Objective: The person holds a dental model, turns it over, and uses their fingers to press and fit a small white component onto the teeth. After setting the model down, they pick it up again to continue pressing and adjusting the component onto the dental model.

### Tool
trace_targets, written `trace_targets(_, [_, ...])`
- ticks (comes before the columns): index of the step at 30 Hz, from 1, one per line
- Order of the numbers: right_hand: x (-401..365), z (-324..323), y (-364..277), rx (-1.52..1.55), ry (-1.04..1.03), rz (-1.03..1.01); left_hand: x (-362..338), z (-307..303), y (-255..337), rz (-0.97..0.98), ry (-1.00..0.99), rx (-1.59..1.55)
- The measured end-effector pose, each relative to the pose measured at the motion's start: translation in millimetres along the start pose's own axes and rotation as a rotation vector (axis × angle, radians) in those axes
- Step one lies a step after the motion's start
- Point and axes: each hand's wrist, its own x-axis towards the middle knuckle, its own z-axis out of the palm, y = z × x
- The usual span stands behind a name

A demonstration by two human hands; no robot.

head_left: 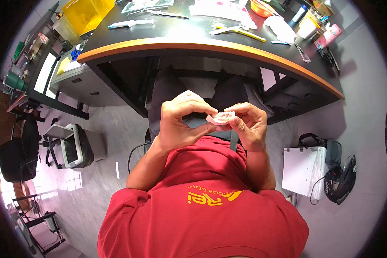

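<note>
A small pale pink and white piece, which looks like a dental model (222, 118), is held between both hands above my lap. My left hand (182, 118) pinches its left end between thumb and fingers. On the other side, my right hand (249, 124) grips the right end with thumb and index finger. The fingertips cover part of both ends. Both hands are over the dark trousers and red shirt, in front of the desk's wooden edge.
The black desk (176, 35) holds a syringe (131, 23), a yellow-handled tool (249, 33), an orange bowl (262, 8) and a pink bottle (329, 36). A bin (75, 146) stands on the floor at left, a white case (303, 170) at right.
</note>
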Motion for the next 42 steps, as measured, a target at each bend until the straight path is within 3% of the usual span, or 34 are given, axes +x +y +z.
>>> trace_targets(34, [1.7, 5.8, -3.0, -0.1, 0.035, -0.029, -2.4, 3.8, -0.7, -0.09, 0.02, -0.04])
trace_targets(42, [6.0, 6.1, 1.0, -0.211, 0.056, -0.065, -7.1, 5.1, -0.2, -0.232, 0.03, -0.055])
